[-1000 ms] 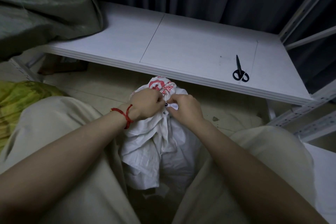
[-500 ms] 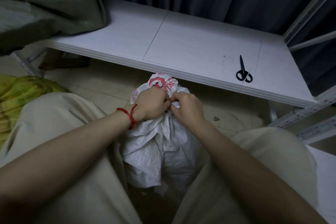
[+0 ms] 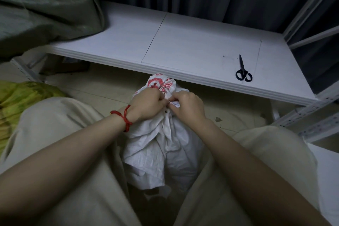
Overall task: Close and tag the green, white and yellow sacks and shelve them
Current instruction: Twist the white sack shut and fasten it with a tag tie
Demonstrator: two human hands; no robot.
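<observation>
Neck of the white sack [image 3: 161,152], on the floor [image 3: 102,86] between the knees [image 3: 55,115], is gripped in the fingers of the left hand [image 3: 146,104]; a tag [image 3: 175,104] is pinched against it by the right hand [image 3: 189,106].

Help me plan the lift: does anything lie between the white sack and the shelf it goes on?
Nothing visible on the stretch straight ahead. The white sack sits on the floor just before the shelf; scissors lie on it off to the right, and the green sack fills its left end.
</observation>
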